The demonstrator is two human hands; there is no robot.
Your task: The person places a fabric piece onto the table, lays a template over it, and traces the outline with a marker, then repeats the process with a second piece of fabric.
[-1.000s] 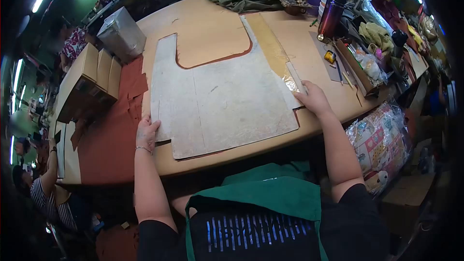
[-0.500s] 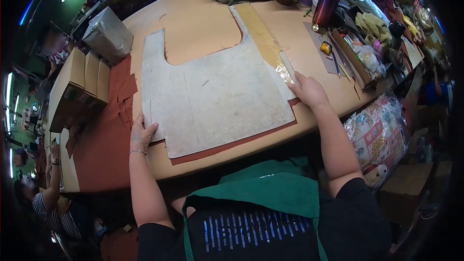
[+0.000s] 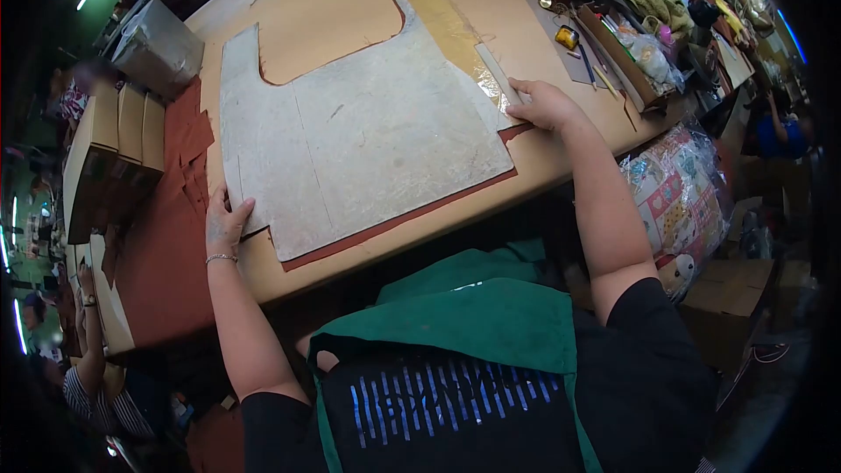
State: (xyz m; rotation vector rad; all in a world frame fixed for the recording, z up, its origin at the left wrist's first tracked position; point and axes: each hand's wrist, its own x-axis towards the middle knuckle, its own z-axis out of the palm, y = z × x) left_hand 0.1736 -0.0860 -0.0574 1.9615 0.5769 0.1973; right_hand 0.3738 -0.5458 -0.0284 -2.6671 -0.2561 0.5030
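A large pale grey pattern template (image 3: 368, 131) with a curved cut-out lies flat on the table. Brown-red fabric (image 3: 403, 222) of similar outline peeks from beneath its near edge. At its lower left corner my left hand (image 3: 228, 222) grips the edge, thumb on top. Along the right side, my right hand (image 3: 545, 107) holds the template's edge between thumb and fingers, against a narrow pale strip (image 3: 498, 73). A yellow-brown taped band (image 3: 434, 10) runs up the template's right part.
Brown-red cloth (image 3: 166, 245) and cardboard boxes (image 3: 118, 136) occupy the left side. Pencils (image 3: 604, 79), a yellow tape measure (image 3: 567, 37) and a cardboard tray (image 3: 618, 61) sit at right. A plastic-wrapped patterned bundle (image 3: 674, 201) stands beside the table. Another person (image 3: 96, 385) is at far left.
The view has shifted, so the table and template appear further up and left. Both hands keep their places on the template's edges; the right fingers have closed slightly at the strip.
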